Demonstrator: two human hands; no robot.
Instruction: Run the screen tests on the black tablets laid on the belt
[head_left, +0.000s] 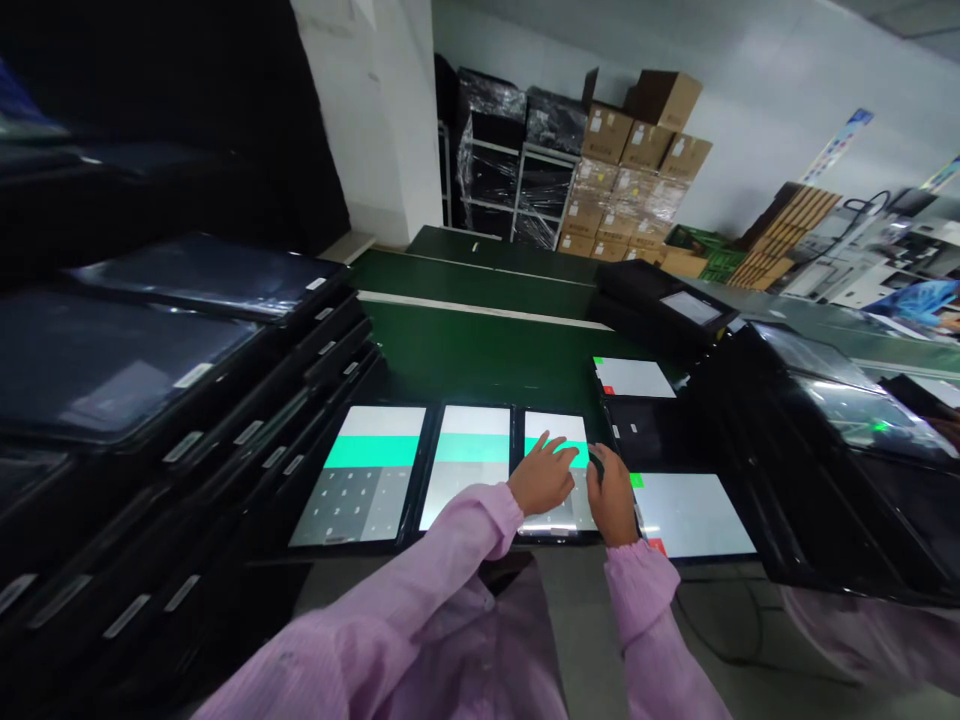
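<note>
Three lit tablets lie in a row at the near edge of the bench: a left tablet (375, 450), a middle tablet (474, 448) and a right tablet (553, 425). Each screen has a white and a green band above a grey keypad. My left hand (541, 477) is over the right tablet's screen, fingers spread and holding nothing. By that tablet's right edge, my right hand (613, 497) is curled, with a small dark thing (597, 464) between thumb and fingers; I cannot make out what it is. My right hand partly covers the frame of a neighbouring white-screened tablet (697, 515).
Stacks of dark tablets rise at the left (202, 290) and right (795, 450). Another lit tablet (637, 378) lies beyond my right hand, above a dark panel (660, 432). The green bench (465, 345) stretches ahead towards cardboard boxes (630, 190) and wrapped racks (517, 170).
</note>
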